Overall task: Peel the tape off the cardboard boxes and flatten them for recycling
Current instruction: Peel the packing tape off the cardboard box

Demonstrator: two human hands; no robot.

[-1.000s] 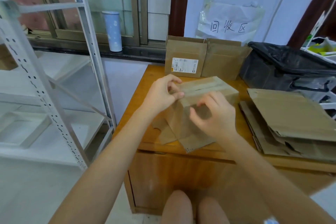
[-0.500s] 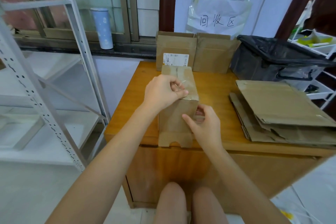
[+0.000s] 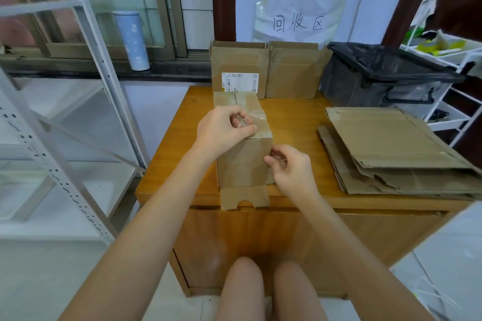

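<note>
Upright brown cardboard box (image 3: 242,161) on wooden counter (image 3: 177,154), left hand (image 3: 221,130) pinching clear tape (image 3: 257,114) at box top, right hand (image 3: 292,172) pinching tape at box side, flattened cardboard stack (image 3: 391,148) to the right.

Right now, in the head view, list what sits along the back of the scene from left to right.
Blue cup on the window ledge → box with a label → plain box → black bin → white rack.

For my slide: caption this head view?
Both hands peel clear tape off an upright cardboard box.
</note>
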